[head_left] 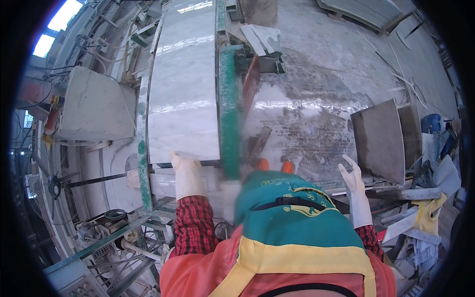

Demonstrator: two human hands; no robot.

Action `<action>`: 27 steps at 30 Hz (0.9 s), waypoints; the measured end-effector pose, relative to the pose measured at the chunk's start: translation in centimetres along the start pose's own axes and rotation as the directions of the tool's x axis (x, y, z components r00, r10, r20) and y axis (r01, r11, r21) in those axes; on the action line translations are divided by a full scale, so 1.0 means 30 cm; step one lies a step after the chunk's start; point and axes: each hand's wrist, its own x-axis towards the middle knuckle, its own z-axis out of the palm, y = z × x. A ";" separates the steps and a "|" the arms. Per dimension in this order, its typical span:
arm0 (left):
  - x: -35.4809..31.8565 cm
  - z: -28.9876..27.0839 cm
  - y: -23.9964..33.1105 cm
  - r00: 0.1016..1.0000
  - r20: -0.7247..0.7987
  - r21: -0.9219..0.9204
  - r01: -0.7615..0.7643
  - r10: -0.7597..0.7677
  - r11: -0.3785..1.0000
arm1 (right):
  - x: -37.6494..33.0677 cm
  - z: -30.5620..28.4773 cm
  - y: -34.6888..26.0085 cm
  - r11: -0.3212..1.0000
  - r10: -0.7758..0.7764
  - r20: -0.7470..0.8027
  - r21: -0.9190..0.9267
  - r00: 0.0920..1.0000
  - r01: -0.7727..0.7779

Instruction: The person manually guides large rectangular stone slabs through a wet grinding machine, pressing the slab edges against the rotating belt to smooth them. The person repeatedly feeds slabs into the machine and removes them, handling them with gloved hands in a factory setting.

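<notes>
A long white, grey-veined stone slab lies on a green-edged machine bed and runs away from me on the left. My left hand, in a pale glove, is at the slab's near end, its fingers bent over the edge; their undersides are hidden. Just below that end is a pale roller. My right hand, also gloved, hangs out to the right with fingers apart and nothing in it. The nearest thing to it is a grey-brown stone panel leaning upright.
A green rail borders the slab's right side. A large pale box-shaped block stands left, near a black handwheel. Wet floor stretches ahead of my orange shoes. Broken stone pieces and a yellow cloth lie at the right.
</notes>
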 end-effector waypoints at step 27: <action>0.063 -0.109 0.041 0.975 0.173 0.374 -0.198 0.141 0.906 | -0.199 0.027 0.461 0.989 0.128 -0.083 0.084 0.988 -0.121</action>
